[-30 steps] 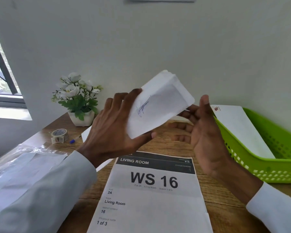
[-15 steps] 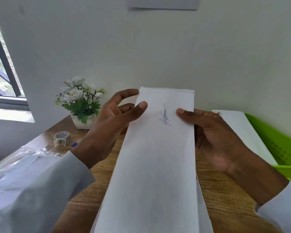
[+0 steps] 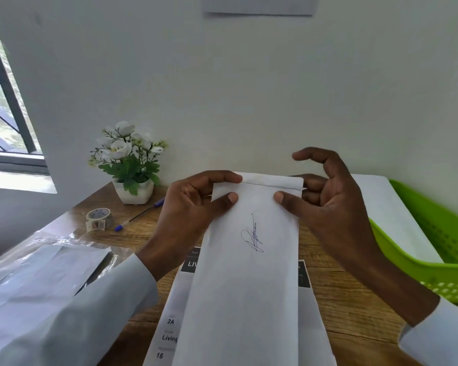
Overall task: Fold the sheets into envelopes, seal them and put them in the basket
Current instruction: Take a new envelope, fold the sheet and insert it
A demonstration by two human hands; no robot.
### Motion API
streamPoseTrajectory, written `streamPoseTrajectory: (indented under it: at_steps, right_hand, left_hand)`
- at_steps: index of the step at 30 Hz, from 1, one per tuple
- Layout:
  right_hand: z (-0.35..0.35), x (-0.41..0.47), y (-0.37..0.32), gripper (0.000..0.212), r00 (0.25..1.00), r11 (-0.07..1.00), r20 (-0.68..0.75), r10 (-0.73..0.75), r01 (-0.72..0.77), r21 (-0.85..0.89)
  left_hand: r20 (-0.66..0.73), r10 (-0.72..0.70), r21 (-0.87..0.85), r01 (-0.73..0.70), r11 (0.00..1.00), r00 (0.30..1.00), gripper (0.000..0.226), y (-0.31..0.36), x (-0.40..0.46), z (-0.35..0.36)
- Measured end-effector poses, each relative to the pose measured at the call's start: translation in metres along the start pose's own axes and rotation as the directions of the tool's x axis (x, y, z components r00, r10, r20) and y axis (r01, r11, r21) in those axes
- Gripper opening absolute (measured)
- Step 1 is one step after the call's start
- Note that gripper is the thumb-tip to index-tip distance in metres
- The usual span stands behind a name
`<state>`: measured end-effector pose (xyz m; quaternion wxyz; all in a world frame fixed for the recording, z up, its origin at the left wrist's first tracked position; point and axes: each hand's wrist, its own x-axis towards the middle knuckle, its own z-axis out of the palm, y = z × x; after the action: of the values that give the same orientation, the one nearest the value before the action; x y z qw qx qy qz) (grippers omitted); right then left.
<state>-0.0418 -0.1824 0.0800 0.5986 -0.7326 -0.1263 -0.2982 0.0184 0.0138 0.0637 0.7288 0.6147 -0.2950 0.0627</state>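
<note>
A long white envelope (image 3: 249,281) with a blue signature is held upright-lengthwise above the table, its top flap folded over toward me. My left hand (image 3: 191,215) pinches its upper left corner, thumb in front and forefinger along the flap. My right hand (image 3: 325,204) pinches the upper right corner with the thumb in front and fingers behind; its forefinger is raised free. The green basket (image 3: 434,262) stands at the right with a white envelope (image 3: 391,215) lying in it.
A printed "WS 16" sheet (image 3: 175,320) lies under the envelope on the wooden table (image 3: 354,307). A tape roll (image 3: 99,219), a blue pen (image 3: 139,214) and a potted white flower (image 3: 130,165) stand at the back left. A clear plastic pack of envelopes (image 3: 43,265) lies left.
The envelope went from tilted in my left hand to held lengthwise by both hands, and its top flap has been folded over. Both hands have moved lower, toward the table.
</note>
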Motion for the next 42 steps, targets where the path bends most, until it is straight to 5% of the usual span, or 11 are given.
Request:
streamPoseTrajectory:
  at_steps: [6,18,23,26,30,36,42]
  right_hand:
    - [0.004,-0.005,0.005,0.027,0.993,0.987,0.08,-0.083,0.093,-0.128]
    - [-0.002,0.003,0.009,0.024,0.959,0.932,0.056,0.277,-0.283,0.227]
    - [-0.007,0.004,0.011,0.023,0.959,0.934,0.017,0.284,-0.281,0.221]
    - [-0.012,0.005,0.011,0.031,0.95,0.94,0.098,0.297,-0.309,0.144]
    - [-0.015,0.007,0.012,0.013,0.96,0.961,0.08,0.27,-0.262,-0.093]
    - [-0.016,0.009,0.016,0.007,0.977,0.898,0.099,0.189,-0.131,-0.419]
    - [0.003,-0.002,0.013,0.014,0.962,0.914,0.261,0.081,0.033,-0.404]
  left_hand:
    - [0.049,0.012,0.062,-0.015,0.998,0.999,0.027,-0.003,-0.002,0.002]
    - [-0.046,-0.108,-0.099,0.103,0.99,0.993,0.032,-0.006,0.0,0.002]
    - [-0.051,-0.084,0.092,0.088,0.992,0.995,0.032,-0.008,0.0,-0.001]
    - [-0.042,-0.037,0.226,0.045,0.973,0.998,0.022,-0.009,0.002,-0.004]
    - [-0.019,0.027,0.363,-0.019,0.932,0.999,0.015,-0.01,0.004,-0.008]
    - [0.002,0.076,0.411,-0.07,0.909,0.997,0.014,-0.014,0.005,-0.007]
    - [0.18,0.117,0.417,-0.184,0.89,0.977,0.017,-0.016,-0.002,0.003]
